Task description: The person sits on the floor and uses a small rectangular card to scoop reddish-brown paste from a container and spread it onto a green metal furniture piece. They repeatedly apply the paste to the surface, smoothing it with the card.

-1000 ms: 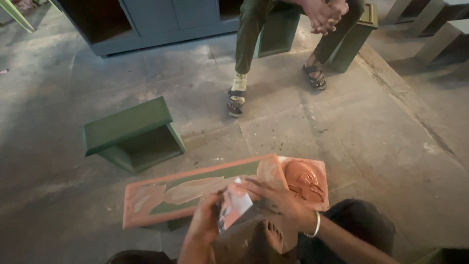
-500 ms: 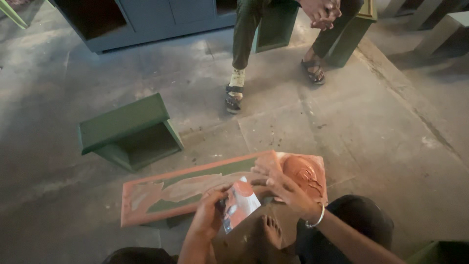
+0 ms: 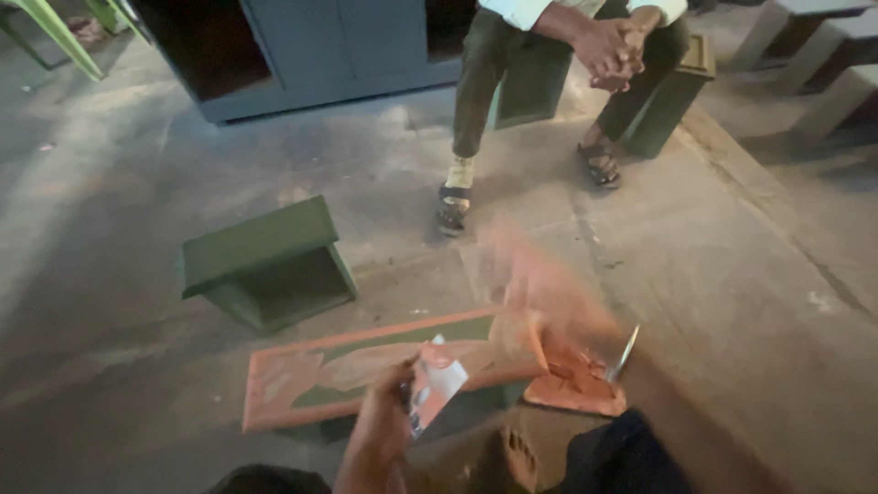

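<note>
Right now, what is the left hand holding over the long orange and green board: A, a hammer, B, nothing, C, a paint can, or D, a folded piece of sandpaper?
D: the left hand pinches a folded orange-and-white sheet of sandpaper above the board.

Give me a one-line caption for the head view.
Left hand holds a folded sheet over an orange-coated bench; right hand is blurred.

Single head-worn view, angled steeply down and forward from above the person's lap. Left hand sits close at the bottom edge; the concrete floor stretches beyond its fingers to a seated person opposite.
</note>
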